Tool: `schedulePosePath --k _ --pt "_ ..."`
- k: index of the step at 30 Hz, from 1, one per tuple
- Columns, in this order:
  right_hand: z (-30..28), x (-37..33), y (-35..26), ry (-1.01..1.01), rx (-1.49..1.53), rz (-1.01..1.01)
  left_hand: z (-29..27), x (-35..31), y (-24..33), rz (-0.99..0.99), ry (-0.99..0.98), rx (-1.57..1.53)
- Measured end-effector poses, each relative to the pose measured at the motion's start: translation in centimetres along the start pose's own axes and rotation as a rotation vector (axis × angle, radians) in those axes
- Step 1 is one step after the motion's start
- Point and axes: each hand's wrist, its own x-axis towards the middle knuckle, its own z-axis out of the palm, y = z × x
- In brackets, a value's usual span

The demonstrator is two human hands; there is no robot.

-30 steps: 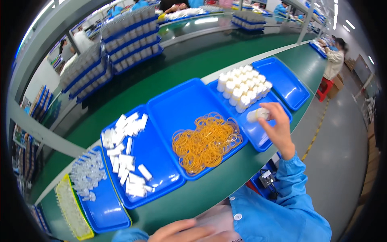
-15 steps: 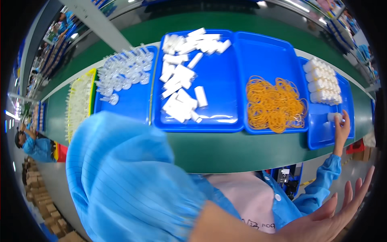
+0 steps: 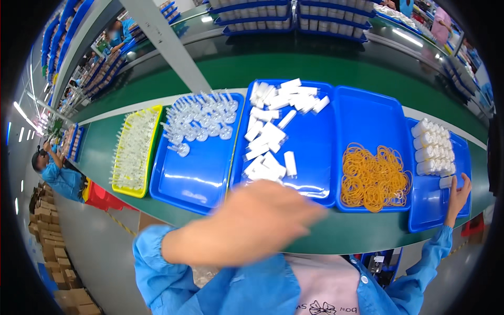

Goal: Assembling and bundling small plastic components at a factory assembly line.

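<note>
- Far left: co-worker (image 3: 60, 184) in blue sat past the end of the green tabletop (image 3: 341, 231).
- Yellow tray (image 3: 131, 192), full of small clear parts (image 3: 135, 149).
- Next, blue tray with clear stemmed pieces (image 3: 202, 115) bunched at its far end; near part bare.
- Left hand (image 3: 247, 223): badly blurred, in front of the trays, pointing right, partly hiding the near edge of the middle tray. Grip: couldn't tell how far open, or if it had anything.
- Middle blue tray (image 3: 315, 142): white oblong pieces (image 3: 270, 136) heaped loosely, mostly on its left side.
- Next blue tray: orange rubber bands (image 3: 375, 181) piled in the near half.
- Far right, blue tray (image 3: 428, 205): white cylinders (image 3: 433, 147) stacked in rows at the back.
- Right hand (image 3: 459, 197) over that tray; grip nearly closed, thumb and fingers on the right end of a single white cylinder (image 3: 445, 182) just in front of the stack.
</note>
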Motion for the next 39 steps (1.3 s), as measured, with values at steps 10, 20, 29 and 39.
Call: schedulePosePath --k 10,20,29,39 --pt "0.8 2.9 -36.5 -0.555 0.887 -0.670 2.8 -13.5 -16.1 -0.728 0.435 0.712" --pt "16.4 -1.2 -51.2 -0.749 0.228 -0.821 0.0 -14.5 -20.0 -0.841 0.405 0.863" --pt "11.3 -6.2 -43.5 -0.661 0.498 -1.089 1.8 -18.6 -16.5 -0.823 0.696 0.574" --pt "8.5 -4.2 -43.2 -0.865 0.471 -0.980 6.5 -16.9 -7.4 -0.679 1.482 -0.799"
